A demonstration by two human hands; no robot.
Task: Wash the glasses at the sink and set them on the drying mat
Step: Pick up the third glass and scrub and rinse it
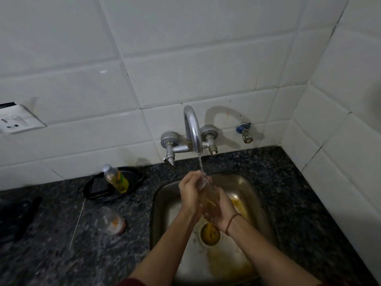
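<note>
Both hands, left hand (190, 195) & right hand (221, 211), wrapped their fingers round a clear glass (206, 188), tilted w/ rim under the tap stream (200, 164) so water could rinse inside.

Both bare forearms are reaching forward and converging. The left hand (190, 194) is curling its fingers around the upper part of a clear drinking glass (207, 191), while the right hand (221, 209), a thin band at its wrist, is cupping the lower part.
</note>
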